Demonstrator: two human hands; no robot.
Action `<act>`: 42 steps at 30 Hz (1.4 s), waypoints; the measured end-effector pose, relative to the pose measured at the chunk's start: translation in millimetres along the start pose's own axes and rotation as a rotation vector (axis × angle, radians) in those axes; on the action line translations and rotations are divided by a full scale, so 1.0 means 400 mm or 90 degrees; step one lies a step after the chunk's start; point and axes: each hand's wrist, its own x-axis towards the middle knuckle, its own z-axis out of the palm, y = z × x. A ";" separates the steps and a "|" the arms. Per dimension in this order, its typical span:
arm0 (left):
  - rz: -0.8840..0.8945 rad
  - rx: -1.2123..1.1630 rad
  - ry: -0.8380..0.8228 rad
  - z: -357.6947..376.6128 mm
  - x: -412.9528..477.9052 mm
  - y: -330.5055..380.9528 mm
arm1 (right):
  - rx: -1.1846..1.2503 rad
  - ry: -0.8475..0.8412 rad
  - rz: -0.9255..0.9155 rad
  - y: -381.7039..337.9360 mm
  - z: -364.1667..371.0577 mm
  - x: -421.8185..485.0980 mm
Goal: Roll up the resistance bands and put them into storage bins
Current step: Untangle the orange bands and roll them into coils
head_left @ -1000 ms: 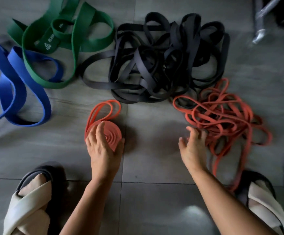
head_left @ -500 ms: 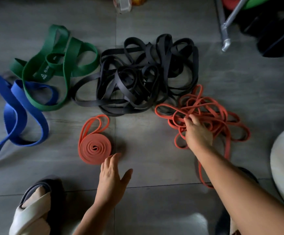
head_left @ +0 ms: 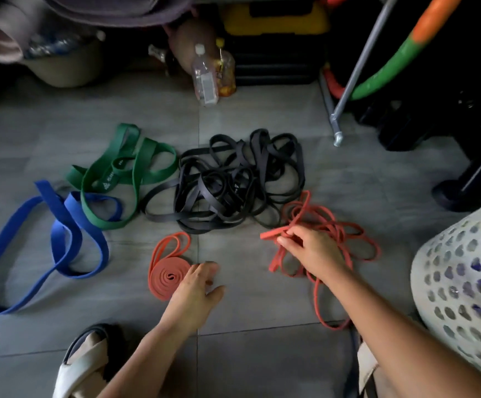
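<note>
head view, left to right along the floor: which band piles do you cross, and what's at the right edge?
blue bands → green bands → black bands → loose orange bands → white perforated basket. Left out: rolled orange coil, which overlaps green and black sideways.

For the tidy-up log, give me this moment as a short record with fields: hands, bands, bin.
left hand: open, at the edge of the rolled orange band
right hand: pinches a strand of the orange tangle
unrolled on floor: black tangle, green bands, blue band
bin: white perforated basket, far right
</note>
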 end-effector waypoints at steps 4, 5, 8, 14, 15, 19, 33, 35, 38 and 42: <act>0.031 -0.045 -0.036 -0.097 -0.037 0.124 | 0.022 -0.014 -0.075 -0.101 -0.138 -0.051; 0.050 -0.055 -0.034 -0.124 -0.050 0.156 | 0.032 -0.016 -0.085 -0.131 -0.177 -0.065; 0.100 -0.121 -0.019 -0.208 -0.105 0.257 | 0.096 -0.035 -0.110 -0.238 -0.292 -0.116; 0.182 -0.257 0.000 -0.319 -0.262 0.418 | 0.323 -0.015 -0.192 -0.426 -0.478 -0.247; 0.202 -0.280 0.012 -0.327 -0.291 0.439 | 0.363 -0.019 -0.214 -0.452 -0.501 -0.271; 0.302 -0.420 0.043 -0.345 -0.379 0.498 | 0.426 -0.065 -0.276 -0.516 -0.542 -0.338; 0.170 -0.547 0.012 -0.379 -0.323 0.413 | 0.363 -0.152 -0.205 -0.473 -0.367 -0.300; 0.162 -0.582 -0.007 -0.385 -0.315 0.404 | 0.388 -0.179 -0.193 -0.477 -0.357 -0.293; 0.133 -0.633 -0.045 -0.389 -0.306 0.395 | 0.344 -0.149 -0.210 -0.482 -0.351 -0.278; 0.084 -0.631 -0.055 -0.391 -0.300 0.398 | 0.270 -0.094 -0.256 -0.481 -0.344 -0.269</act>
